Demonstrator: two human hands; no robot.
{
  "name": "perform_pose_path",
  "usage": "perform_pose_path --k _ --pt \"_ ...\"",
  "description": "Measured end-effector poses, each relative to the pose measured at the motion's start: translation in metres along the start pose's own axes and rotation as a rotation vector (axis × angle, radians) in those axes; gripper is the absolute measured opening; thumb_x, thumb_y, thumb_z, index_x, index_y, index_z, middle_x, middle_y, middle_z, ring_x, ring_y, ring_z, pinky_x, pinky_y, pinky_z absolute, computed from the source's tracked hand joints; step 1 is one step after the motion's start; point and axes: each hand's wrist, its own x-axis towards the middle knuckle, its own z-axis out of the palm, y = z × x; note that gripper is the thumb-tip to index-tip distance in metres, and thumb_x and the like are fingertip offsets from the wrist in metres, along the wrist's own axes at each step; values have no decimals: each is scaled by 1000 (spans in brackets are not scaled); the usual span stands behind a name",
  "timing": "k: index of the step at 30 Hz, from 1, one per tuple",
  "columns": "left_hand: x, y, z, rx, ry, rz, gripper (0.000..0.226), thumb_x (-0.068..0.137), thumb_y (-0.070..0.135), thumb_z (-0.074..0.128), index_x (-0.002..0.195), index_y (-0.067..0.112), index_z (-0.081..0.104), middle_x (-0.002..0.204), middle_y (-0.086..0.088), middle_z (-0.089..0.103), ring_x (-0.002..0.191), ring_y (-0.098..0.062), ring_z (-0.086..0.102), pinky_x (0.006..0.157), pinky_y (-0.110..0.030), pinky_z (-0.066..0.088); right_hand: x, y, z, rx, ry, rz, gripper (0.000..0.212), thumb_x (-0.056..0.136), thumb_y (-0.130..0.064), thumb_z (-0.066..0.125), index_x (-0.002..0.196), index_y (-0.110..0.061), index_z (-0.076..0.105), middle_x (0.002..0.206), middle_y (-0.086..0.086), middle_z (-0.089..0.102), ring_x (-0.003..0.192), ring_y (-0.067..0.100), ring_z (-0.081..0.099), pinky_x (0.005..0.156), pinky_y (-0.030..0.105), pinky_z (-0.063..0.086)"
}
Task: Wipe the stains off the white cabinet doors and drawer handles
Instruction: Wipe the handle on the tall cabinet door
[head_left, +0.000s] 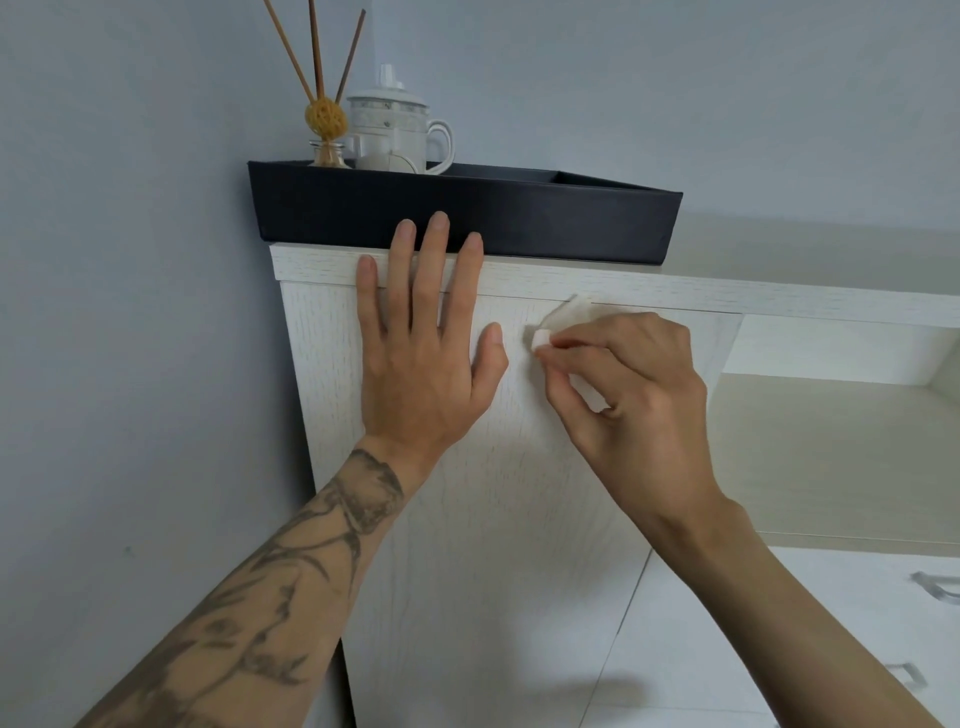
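Note:
A tall white wood-grain cabinet door (519, 493) fills the middle of the view. My left hand (421, 343) lies flat against its upper part, fingers straight, the tips reaching over the top board. Just to its right, my right hand (628, 400) pinches a small white folded wipe (543, 338) and holds it against the door near the upper edge. Metal drawer handles (935, 590) show on the white drawers at the lower right.
A black tray (467, 213) sits on the cabinet top, holding a reed diffuser (325, 122) and a white lidded mug (395, 135). A grey wall (130, 312) runs on the left. An open shelf niche (831, 415) lies to the right.

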Motion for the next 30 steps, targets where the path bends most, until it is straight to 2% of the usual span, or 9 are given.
perform_pose_path --k 6,9,12,17,22,27,30 --pt "0 0 0 1 9 4 64 107 41 36 162 10 26 166 -23 32 156 -43 25 128 -62 16 7 -2 6 13 -42 10 10 95 -12 76 103 -10 82 109 2 78 110 20 68 103 30 41" --pt "0 0 0 -7 6 1 64 107 41 36 163 10 27 167 -22 32 156 -43 24 129 -62 16 1 -4 -1 21 -5 30 9 93 -9 78 101 -9 82 108 2 79 110 16 64 101 30 43" --pt "0 -1 0 -2 7 4 64 107 41 36 163 10 26 167 -22 32 156 -43 24 129 -62 16 7 -4 2 37 -32 47 9 95 -11 76 103 -11 82 108 1 79 110 17 67 104 26 40" --pt "0 0 0 -1 4 3 65 107 41 37 163 10 26 167 -22 32 156 -42 24 129 -62 15 4 -5 -1 -10 -56 47 11 94 -9 76 103 -10 82 109 3 79 109 22 69 103 27 42" --pt "-1 -1 1 5 5 6 65 107 41 37 163 10 26 167 -22 32 156 -43 25 129 -62 16 12 -10 8 -7 -67 95 12 92 -7 77 103 -8 81 107 4 78 110 15 60 106 10 27" --pt "0 -1 0 -3 3 6 65 107 40 38 163 10 26 167 -22 31 156 -43 23 129 -61 14 -5 0 -10 -20 10 -30 7 97 -6 75 98 -5 82 108 4 79 105 21 68 101 31 47" --pt "0 0 0 -11 4 -3 65 107 40 37 163 10 27 167 -22 31 156 -42 23 129 -60 13 -12 16 -27 -38 34 -27 7 98 -7 76 94 -6 83 108 2 80 102 27 74 98 37 51"
